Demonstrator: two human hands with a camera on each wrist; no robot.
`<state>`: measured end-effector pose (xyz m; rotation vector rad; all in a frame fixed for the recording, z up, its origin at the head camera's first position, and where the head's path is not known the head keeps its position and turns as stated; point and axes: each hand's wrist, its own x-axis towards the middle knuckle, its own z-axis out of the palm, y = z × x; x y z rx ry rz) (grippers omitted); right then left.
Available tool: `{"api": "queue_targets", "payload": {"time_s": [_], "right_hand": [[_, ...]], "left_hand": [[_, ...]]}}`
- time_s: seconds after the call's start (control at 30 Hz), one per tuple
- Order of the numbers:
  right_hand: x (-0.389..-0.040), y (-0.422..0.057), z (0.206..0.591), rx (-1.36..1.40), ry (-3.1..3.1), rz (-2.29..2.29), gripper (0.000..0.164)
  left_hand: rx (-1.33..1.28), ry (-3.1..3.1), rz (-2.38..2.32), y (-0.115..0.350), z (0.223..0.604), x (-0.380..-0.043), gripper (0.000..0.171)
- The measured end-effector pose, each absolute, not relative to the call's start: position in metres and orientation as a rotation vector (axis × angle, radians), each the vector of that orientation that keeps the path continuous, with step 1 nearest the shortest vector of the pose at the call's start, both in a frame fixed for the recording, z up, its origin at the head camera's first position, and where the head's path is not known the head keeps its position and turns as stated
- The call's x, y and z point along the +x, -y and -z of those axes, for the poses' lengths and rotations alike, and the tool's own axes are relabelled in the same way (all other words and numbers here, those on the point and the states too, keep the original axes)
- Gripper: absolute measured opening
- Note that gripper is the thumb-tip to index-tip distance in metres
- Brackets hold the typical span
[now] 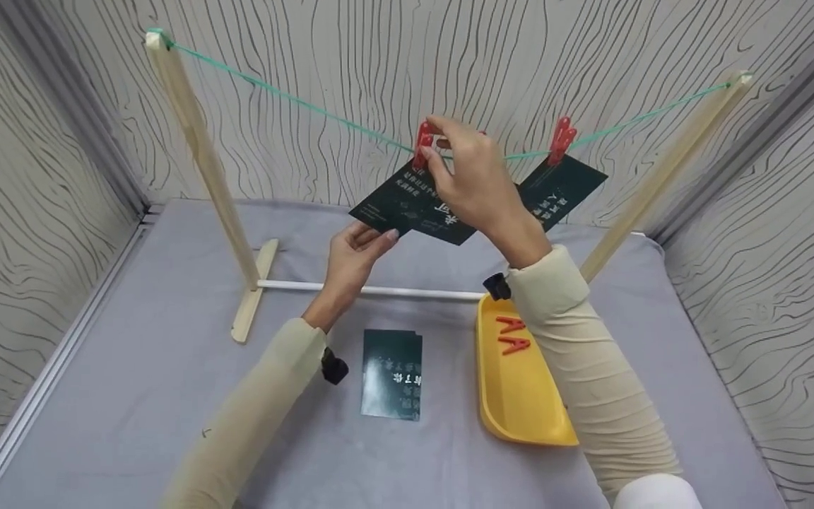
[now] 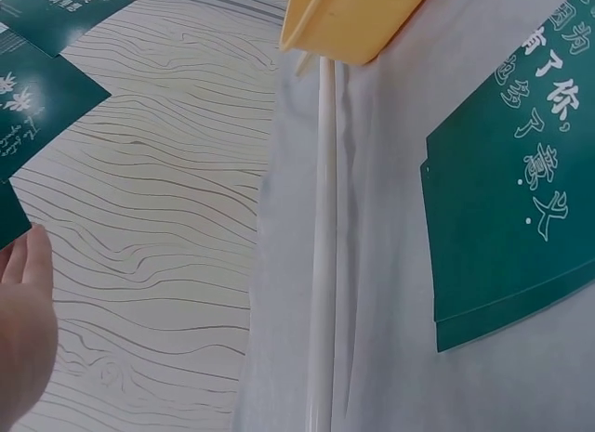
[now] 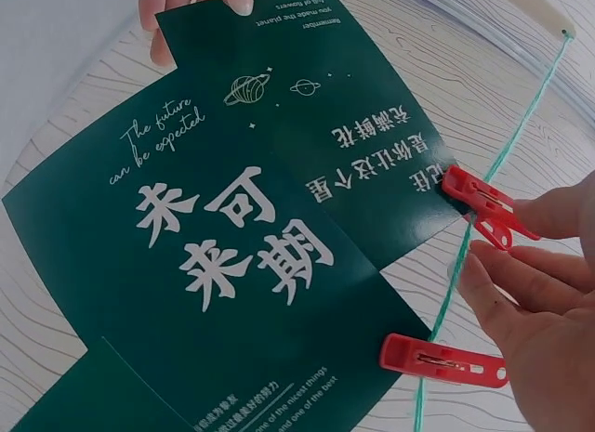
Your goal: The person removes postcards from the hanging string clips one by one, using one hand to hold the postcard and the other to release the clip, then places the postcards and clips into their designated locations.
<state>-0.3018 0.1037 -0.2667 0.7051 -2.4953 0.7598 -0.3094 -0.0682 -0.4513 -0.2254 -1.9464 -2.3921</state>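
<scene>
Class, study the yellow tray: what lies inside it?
Two red clips show inside the yellow tray, towards its far end. The right sleeve hides much of its right side; anything there cannot be seen.

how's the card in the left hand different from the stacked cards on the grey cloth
The held card is raised and tilted, pinched by the left hand; the stacked cards lie flat on the grey cloth. The held card has a red clip at its upper corner; the stacked cards show no clip. Both are dark green with pale lettering.
</scene>
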Motion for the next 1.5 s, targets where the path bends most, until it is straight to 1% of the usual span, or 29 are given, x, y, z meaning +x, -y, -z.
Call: {"api": "queue_targets", "payload": {"time_s": [0.33,0.53,0.97,1.37,1.5], "right_hand": [[-0.3018,-0.1034,0.2683,0.743,2.463,-0.825,0.043],[-0.3018,-0.1036,0.2698,0.718,2.467,-0.88,0.043],[-0.2987,-0.0996,0.2699,0.677,2.487,-1.04,0.043],[-0.2979,-0.1001,0.2711,0.673,2.464,-1.136,0.037],[-0.2973,-0.0985,0.2716,0.686,2.458,-1.159,0.031]], "left_hand": [[-0.278,1.739,2.554,0.065,0.4525,-0.3057,0.034],[-0.254,1.713,2.583,0.0658,0.4538,-0.3044,0.028],[-0.215,1.728,2.592,0.0681,0.4553,-0.3016,0.028],[-0.204,1.751,2.595,0.0702,0.4546,-0.2999,0.03],[-0.186,1.778,2.589,0.0727,0.4558,-0.2991,0.033]]}}
